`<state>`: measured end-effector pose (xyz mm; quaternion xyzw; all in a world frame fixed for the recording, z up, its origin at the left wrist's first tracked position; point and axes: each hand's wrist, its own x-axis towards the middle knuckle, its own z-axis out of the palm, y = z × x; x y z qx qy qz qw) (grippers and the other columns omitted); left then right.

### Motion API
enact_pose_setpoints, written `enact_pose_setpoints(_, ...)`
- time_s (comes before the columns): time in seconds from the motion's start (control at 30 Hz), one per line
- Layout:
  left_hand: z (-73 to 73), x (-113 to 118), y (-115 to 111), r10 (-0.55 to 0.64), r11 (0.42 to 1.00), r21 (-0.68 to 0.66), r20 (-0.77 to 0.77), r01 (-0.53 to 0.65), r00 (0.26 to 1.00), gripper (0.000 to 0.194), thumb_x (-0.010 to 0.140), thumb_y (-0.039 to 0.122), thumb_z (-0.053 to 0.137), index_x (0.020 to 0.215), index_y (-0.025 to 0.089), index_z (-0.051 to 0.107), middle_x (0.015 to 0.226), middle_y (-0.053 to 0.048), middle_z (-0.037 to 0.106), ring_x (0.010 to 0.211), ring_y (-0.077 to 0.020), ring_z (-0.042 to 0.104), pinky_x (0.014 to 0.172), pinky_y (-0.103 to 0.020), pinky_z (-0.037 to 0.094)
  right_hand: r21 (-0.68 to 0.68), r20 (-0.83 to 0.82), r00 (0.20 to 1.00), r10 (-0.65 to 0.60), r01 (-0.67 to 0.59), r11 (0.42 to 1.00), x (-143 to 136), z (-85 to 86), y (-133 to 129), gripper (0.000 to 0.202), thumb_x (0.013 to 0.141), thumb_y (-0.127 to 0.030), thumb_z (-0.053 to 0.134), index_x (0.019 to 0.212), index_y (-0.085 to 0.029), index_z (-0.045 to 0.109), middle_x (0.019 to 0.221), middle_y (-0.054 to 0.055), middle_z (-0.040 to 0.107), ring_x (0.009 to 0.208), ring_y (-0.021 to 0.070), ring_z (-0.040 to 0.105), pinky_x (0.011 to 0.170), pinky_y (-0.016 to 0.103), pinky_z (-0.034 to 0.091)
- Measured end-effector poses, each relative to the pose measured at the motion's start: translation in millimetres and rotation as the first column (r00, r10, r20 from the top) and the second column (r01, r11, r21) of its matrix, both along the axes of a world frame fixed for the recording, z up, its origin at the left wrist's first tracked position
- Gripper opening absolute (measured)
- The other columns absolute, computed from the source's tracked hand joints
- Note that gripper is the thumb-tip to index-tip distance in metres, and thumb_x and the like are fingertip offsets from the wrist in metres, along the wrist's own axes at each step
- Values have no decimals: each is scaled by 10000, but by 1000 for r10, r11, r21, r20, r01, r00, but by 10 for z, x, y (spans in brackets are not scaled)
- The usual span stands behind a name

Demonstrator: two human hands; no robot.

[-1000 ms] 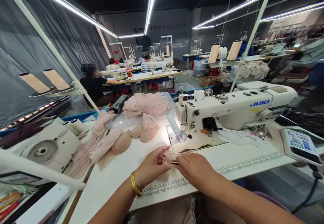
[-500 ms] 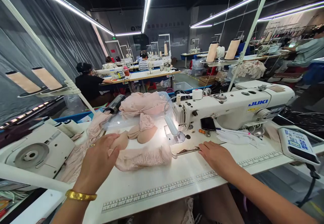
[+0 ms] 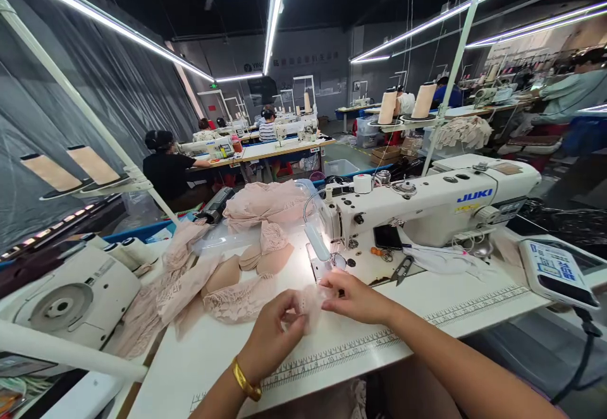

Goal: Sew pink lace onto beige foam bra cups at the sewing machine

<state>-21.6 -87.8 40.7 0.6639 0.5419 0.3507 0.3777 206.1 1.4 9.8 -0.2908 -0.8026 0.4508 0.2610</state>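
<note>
My left hand (image 3: 279, 329), a gold bangle at its wrist, is closed on the edge of a piece of pale pink lace fabric (image 3: 310, 305). My right hand (image 3: 353, 297) pinches the same piece from the other side, just in front of the sewing machine's needle area. Part of the lace trails left across the white table (image 3: 171, 368). Behind it lie beige oval pads (image 3: 275, 258). Thread snips (image 3: 403, 270) rest on the machine bed, right of my right hand.
The white sewing machine (image 3: 427, 198) stands at the right, with a black phone (image 3: 387, 237) under its arm. A heap of pink lace pieces (image 3: 265, 203) lies on a clear plastic bin at the back. A control box (image 3: 557, 270) sits far right. Co-workers sit at machines beyond.
My left hand has left the pads and come right; my right hand has moved left. Both now grip the lace between them. The snips show on the machine bed where my right hand was.
</note>
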Motion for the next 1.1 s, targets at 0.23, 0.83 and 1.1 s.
enact_pose_setpoints(0.23, -58, 7, -120, 232, 967, -201, 443, -156, 866, 490, 754, 543, 827, 825, 213, 471, 747, 47, 470, 648, -102, 426, 561, -196, 358, -520, -450, 888, -89, -180, 835, 5, 148, -263, 501, 815, -620, 798, 839, -198, 530, 739, -51, 488, 656, 111, 499, 706, 269, 424)
enact_pose_setpoints(0.83, -58, -1477, 483, 524, 850, 379, -670, -365, 526, 206, 884, 186, 589, 717, 176, 710, 991, -160, 767, 1041, -327, 686, 1003, -481, 480, -363, -124, 970, -208, 151, 920, -29, -294, -28, 445, 971, -661, 533, 903, -222, 557, 610, -56, 513, 651, 170, 466, 690, 289, 324)
enact_pose_setpoints(1.1, 226, -1005, 262, 489, 863, 347, -387, -368, 782, 473, 984, 573, 482, 1063, 213, 777, 1099, -64, 779, 985, -258, 717, 824, -328, 565, -478, -293, 924, -244, 79, 875, -45, -279, 58, 519, 883, -707, 653, 923, -190, 632, 767, 5, 643, 603, 142, 510, 585, 261, 289)
